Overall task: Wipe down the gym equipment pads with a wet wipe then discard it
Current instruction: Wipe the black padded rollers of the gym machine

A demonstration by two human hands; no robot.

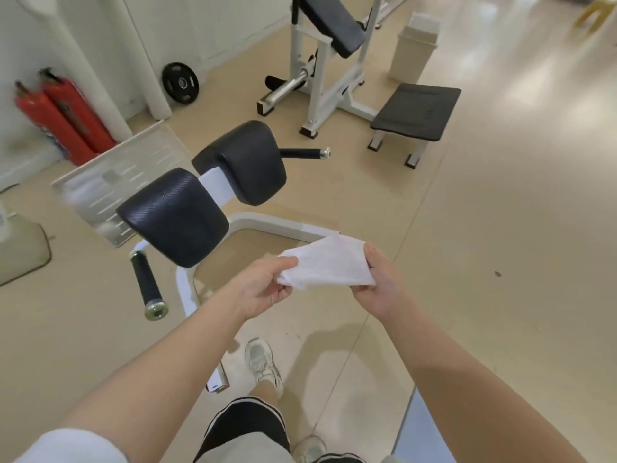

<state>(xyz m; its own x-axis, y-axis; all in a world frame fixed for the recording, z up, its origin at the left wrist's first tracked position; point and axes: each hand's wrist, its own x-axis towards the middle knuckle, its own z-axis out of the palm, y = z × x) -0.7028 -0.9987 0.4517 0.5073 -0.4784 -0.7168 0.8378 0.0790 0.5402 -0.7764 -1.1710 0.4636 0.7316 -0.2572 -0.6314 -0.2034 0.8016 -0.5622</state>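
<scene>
Fingers (pixel 287 262) of left hand (pixel 263 285) & right hand (pixel 377 285) pinch the wipe (pixel 325 264) by its ends, stretched between them in mid-air near the pads (pixel 173 212); prob. still prepping, next needs wipe pressed flat on nearest pad.

Textured black vinyl pads (pixel 173 215) (slightly glossy)

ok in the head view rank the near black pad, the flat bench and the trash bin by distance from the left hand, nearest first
1. near black pad, up-left of the left hand
2. flat bench, farther ahead on the right
3. trash bin, farthest, behind the bench
</scene>
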